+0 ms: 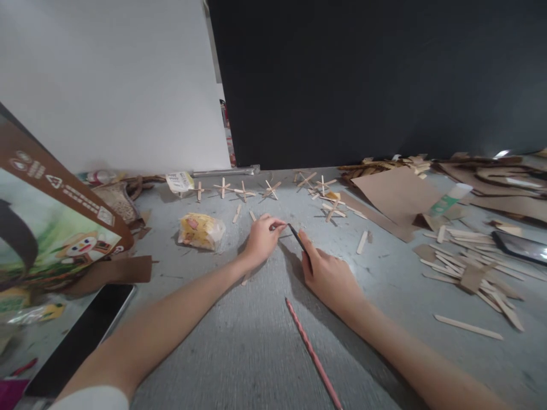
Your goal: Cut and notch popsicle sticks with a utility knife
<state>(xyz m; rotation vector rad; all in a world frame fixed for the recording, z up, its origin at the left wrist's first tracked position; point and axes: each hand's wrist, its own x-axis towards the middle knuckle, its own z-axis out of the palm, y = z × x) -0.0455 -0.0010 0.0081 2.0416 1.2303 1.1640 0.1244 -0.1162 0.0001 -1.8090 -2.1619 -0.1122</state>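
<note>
My left hand (261, 238) rests on the grey table (239, 353), its fingers pinched together on a small wooden stick that barely shows at the fingertips. My right hand (327, 274) is closed around a thin dark blade or cutter (296, 236), whose tip points toward the left fingertips. A row of crossed wooden stick pieces (244, 191) lies beyond both hands. A pink pencil (311, 353) lies on the table between my forearms.
A yellow snack wrapper (200, 230) lies left of my hands. A printed cardboard box (51, 228) and a dark phone (81, 336) sit at left. Brown cardboard sheets (397, 196), a glue tube (448, 200), loose flat sticks (465, 262) and another phone (519, 246) fill the right.
</note>
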